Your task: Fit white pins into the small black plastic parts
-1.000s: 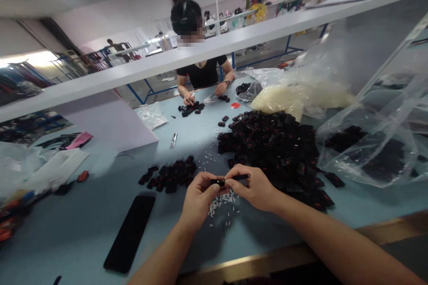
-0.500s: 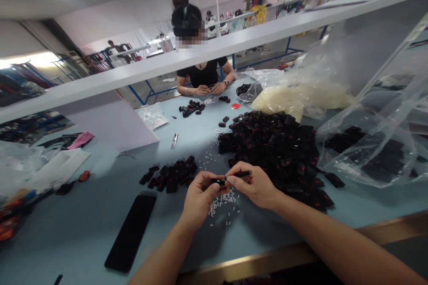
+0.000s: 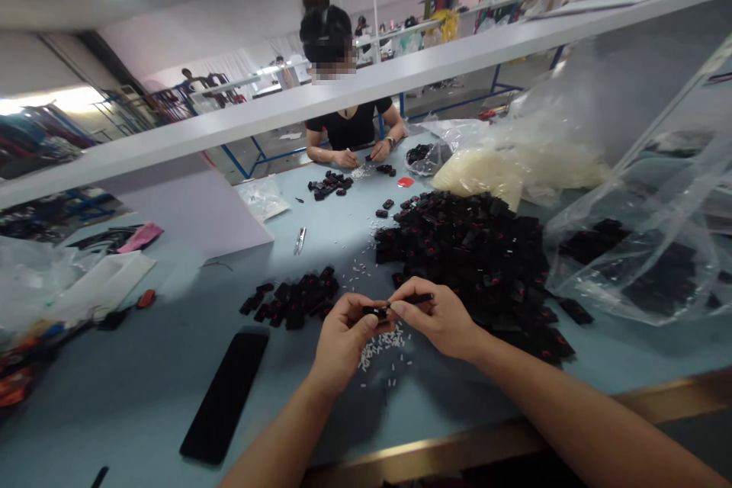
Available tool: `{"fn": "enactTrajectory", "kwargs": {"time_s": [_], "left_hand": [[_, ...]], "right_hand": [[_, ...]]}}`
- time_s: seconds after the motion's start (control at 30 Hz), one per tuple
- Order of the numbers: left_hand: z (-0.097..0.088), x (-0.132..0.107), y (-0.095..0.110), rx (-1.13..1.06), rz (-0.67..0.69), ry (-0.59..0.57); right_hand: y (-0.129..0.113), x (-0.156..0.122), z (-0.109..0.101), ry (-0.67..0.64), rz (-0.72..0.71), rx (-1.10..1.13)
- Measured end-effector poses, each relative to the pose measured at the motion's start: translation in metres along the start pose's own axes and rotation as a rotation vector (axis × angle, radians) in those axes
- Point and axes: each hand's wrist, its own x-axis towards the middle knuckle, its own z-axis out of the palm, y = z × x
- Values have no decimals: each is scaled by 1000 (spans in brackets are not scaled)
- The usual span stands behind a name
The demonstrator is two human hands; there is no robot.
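Observation:
My left hand (image 3: 346,335) is closed on a small black piece (image 3: 375,312), held between thumb and fingers. In my right hand (image 3: 438,320) is a slim black pen-like tool (image 3: 419,298), pinched with its tip end at the black piece. The exact contact between them is too small to make out. Below both hands lie many small white bits (image 3: 380,347) on the blue-grey table. A large heap of black pieces with red marks (image 3: 469,244) rises beyond my right hand. A smaller group of similar black pieces (image 3: 291,297) lies to the left of my left hand.
A black phone (image 3: 226,396) lies at front left. Small snips (image 3: 300,240) rest farther back. Clear plastic bags (image 3: 640,259) stand at right. A white shelf (image 3: 343,103) crosses above the table. Opposite, a co-worker in a black top (image 3: 348,128) handles similar pieces.
My hands keep the same grip on the black piece and the tool, almost unmoved. The view has shifted slightly. Across the table, the co-worker's hands have moved apart.

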Motion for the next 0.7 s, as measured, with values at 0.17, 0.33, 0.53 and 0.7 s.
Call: {"fn": "enactTrajectory", "kwargs": {"time_s": [0.17, 0.33, 0.53, 0.7], "left_hand": [[-1, 0, -1, 3, -6, 17], [-2, -1, -2, 27, 8, 23], [-3, -1, -3, 43, 22, 24], [-3, -1, -3, 59, 20, 32]], "right_hand": [[-1, -1, 1, -8, -20, -60], [0, -2, 1, -35, -148, -112], [0, -2, 2, -30, -245, -147], [1, -2, 2, -32, -260, -147]]}}
